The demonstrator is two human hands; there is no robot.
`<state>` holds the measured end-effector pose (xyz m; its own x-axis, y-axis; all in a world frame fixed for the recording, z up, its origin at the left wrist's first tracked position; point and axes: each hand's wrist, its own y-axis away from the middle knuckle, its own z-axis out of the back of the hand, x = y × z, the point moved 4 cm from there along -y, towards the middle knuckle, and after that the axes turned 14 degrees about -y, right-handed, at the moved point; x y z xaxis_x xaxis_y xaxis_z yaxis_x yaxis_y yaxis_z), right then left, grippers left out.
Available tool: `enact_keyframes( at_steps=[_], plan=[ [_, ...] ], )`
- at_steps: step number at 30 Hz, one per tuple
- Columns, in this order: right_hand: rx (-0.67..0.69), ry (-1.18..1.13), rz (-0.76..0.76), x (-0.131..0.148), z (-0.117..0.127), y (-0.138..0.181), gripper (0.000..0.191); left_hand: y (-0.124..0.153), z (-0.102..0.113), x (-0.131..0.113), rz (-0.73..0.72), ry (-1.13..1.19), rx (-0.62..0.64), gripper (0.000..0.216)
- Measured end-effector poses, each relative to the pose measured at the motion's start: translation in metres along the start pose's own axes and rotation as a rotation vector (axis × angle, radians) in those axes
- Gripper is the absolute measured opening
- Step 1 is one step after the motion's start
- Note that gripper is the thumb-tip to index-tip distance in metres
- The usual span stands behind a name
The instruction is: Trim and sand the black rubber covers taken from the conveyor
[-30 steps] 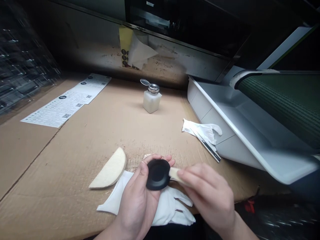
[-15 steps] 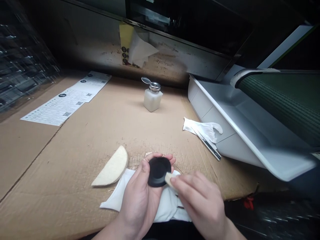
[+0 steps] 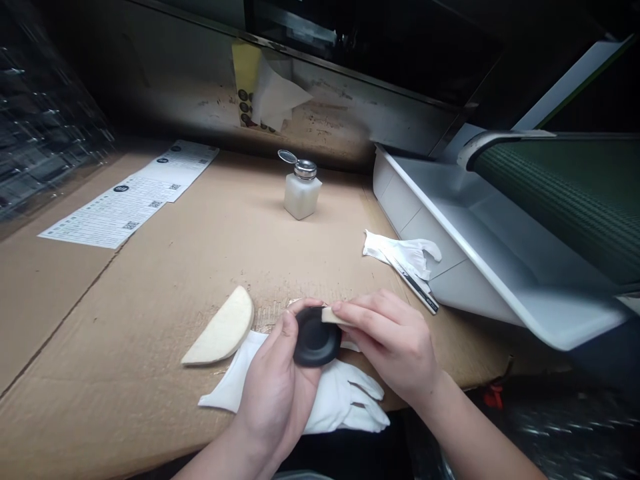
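Observation:
My left hand [image 3: 280, 380] cradles a small round black dish-like part [image 3: 316, 339], its hollow side facing up. Pinched in the fingers of my right hand [image 3: 395, 343] is a small cream-coloured pad [image 3: 332, 316], which touches the upper right rim of the black part. Under my hands a white glove [image 3: 335, 403] lies on the cardboard, its fingers toward the table's front edge. To the left of my left hand rests a cream half-round felt-like pad [image 3: 223, 330].
A pump bottle [image 3: 302, 195] with its lid flipped up stands on the cardboard sheet [image 3: 165, 300]. Printed label sheets [image 3: 133, 197] lie at left. Another white glove [image 3: 400, 255] and a pen-like black-and-white stick [image 3: 415, 285] lie beside the large white tray [image 3: 450, 233] at right.
My right hand has moved up with the small pad, from the lower right rim of the black part to its upper right rim. More of the glove's fingers now show.

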<state>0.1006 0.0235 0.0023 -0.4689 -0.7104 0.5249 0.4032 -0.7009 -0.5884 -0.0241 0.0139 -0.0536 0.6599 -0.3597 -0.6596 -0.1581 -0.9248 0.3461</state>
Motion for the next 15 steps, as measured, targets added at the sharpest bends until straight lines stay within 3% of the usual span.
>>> enact_keyframes(
  at_steps=[5, 9, 15],
  plan=[
    [-0.074, 0.001, -0.022, 0.014, -0.005, 0.023, 0.029, -0.001, 0.000, 0.002, 0.025, 0.056, 0.006, 0.027],
    [-0.070, -0.027, 0.057, 0.032, -0.010, 0.039, 0.023, 0.000, 0.000, 0.003, 0.039, 0.047, -0.037, 0.027],
    [-0.087, 0.022, 0.026, 0.020, 0.006, 0.035, 0.025, 0.000, -0.002, 0.003, 0.007, 0.012, 0.043, 0.030]
  ],
)
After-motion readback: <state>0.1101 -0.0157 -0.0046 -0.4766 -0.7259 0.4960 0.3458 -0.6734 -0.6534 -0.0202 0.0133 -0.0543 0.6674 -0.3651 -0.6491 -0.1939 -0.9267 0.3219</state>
